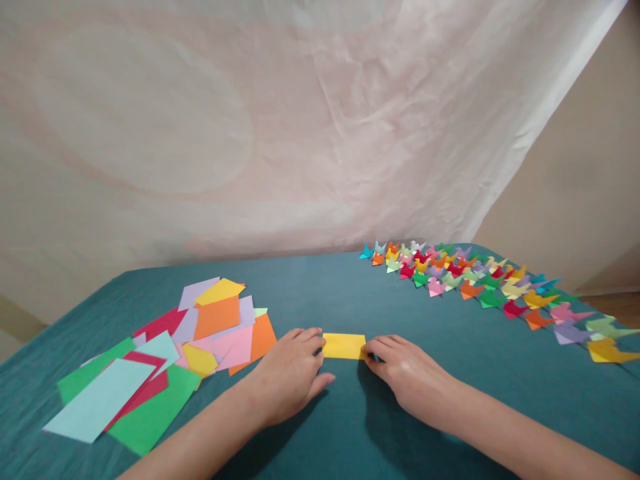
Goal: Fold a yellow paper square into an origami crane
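Observation:
A small yellow paper [343,346], folded into a flat rectangle, lies on the teal tablecloth [320,293] in front of me. My left hand [290,373] rests palm down with its fingertips pressing the paper's left edge. At the paper's right edge my right hand [405,373] lies flat too, fingertips touching the corner. Both hands have their fingers stretched out and together on the paper.
A loose spread of coloured paper sheets [165,353] lies at the left. Rows of several small folded paper birds [480,280] run along the right side toward the table edge. A pale draped cloth [250,133] hangs behind the table.

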Action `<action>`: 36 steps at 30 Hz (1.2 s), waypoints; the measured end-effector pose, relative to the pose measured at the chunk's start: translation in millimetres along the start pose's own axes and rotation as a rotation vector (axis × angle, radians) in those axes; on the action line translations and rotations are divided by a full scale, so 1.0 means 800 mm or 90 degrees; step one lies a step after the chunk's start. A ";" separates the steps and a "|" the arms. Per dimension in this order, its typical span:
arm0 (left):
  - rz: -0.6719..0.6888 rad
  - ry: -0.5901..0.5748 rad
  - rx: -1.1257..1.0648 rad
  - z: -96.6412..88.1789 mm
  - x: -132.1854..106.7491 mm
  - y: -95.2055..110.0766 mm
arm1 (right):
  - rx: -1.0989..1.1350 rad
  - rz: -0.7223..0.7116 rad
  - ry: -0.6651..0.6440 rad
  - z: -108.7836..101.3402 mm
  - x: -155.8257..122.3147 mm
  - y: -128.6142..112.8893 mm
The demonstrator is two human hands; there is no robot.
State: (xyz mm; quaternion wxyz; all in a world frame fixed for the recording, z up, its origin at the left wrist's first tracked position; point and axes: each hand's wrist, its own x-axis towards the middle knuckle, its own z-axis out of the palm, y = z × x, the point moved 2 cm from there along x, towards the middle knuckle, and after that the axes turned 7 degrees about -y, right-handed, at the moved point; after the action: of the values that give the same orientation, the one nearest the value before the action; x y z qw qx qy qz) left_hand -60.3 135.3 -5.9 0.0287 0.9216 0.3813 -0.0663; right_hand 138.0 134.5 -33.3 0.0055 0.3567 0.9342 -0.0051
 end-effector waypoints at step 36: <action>-0.003 0.190 -0.116 0.038 0.012 -0.021 | 0.394 0.122 0.145 0.021 0.039 0.030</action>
State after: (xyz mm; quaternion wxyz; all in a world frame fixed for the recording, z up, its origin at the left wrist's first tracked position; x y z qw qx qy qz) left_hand -68.8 150.6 -37.7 0.0554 0.9140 0.3877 0.1059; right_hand 130.9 172.7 -51.0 -0.2068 0.4257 0.8454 -0.2476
